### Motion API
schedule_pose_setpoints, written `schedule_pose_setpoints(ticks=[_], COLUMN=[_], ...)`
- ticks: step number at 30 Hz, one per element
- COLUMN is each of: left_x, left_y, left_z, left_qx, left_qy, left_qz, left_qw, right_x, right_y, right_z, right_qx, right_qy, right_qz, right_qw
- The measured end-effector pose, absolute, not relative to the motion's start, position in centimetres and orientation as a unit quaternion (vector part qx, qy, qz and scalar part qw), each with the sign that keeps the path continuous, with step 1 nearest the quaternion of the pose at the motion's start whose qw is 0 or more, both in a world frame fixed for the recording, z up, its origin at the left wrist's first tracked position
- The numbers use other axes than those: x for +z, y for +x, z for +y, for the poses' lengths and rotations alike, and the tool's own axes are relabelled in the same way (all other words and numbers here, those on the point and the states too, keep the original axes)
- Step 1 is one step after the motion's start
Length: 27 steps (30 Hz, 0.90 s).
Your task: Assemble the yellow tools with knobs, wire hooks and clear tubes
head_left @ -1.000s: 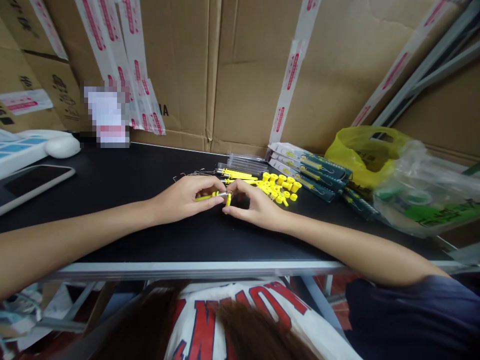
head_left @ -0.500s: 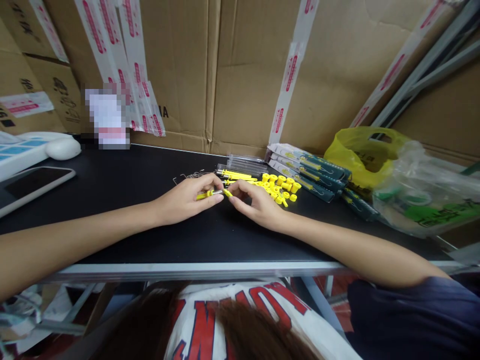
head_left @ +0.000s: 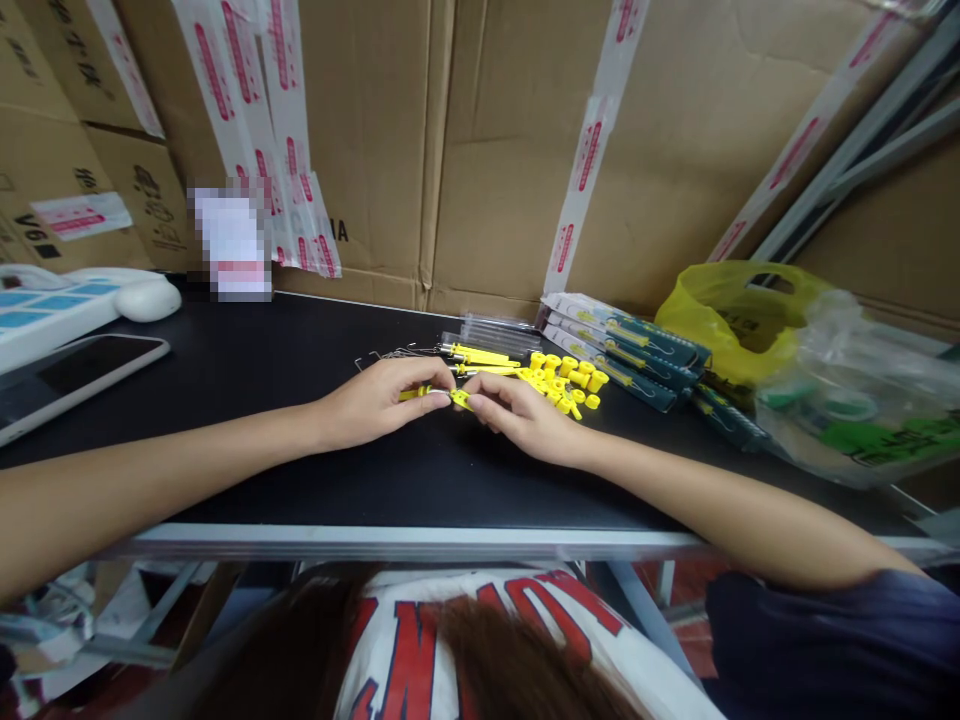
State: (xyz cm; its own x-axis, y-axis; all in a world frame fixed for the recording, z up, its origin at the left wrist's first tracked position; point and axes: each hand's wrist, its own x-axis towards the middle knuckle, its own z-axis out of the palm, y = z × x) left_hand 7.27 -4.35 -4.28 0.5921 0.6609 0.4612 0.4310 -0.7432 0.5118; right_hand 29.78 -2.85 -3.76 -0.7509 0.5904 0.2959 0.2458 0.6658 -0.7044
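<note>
My left hand (head_left: 375, 402) rests on the black table (head_left: 285, 470) and pinches a thin yellow tool handle (head_left: 415, 393) with a metal tip. My right hand (head_left: 523, 418) meets it from the right, its fingers closed on a small yellow cap (head_left: 460, 399) at the tool's tip. Just beyond my right hand lies a heap of several loose yellow caps (head_left: 566, 377). More yellow tools (head_left: 480, 354) and some wire hooks (head_left: 390, 353) lie behind my hands.
Packaged green-and-white tool cards (head_left: 622, 345) lie at right, beside a yellow plastic bag (head_left: 731, 310) and a clear bag (head_left: 847, 390). A phone (head_left: 75, 370) and a white device (head_left: 67, 300) sit at far left. Taped cardboard boxes (head_left: 495, 140) wall the back.
The small yellow cap in my right hand has gone from pointing down beside the metal tip to lying in line with it. The view has shifted slightly.
</note>
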Motion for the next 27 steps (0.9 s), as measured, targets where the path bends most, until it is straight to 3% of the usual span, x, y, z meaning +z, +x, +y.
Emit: schedule_pose_setpoints(ticks=[10,20,27], left_x=[-4.22,-4.64,-4.92], left_y=[7.16,6.84,6.51], left_z=[-4.46,-4.34,-4.13], left_qx=[0.331,0.312,0.31], left_qy=[0.894,0.901,0.893], left_qz=[0.289,0.301,0.327], left_qw=[0.091,-0.006,0.012], right_x=[-3.54,-3.1,-2.97], right_y=[29.46,29.13,29.56], right_z=[-3.35,-3.72,-3.06], right_qx=[0.61,0.618,0.535], right_qy=[-0.254,-0.271,-0.274], right_qz=[-0.727,-0.715,-0.768], right_qw=[0.185,0.183,0.222])
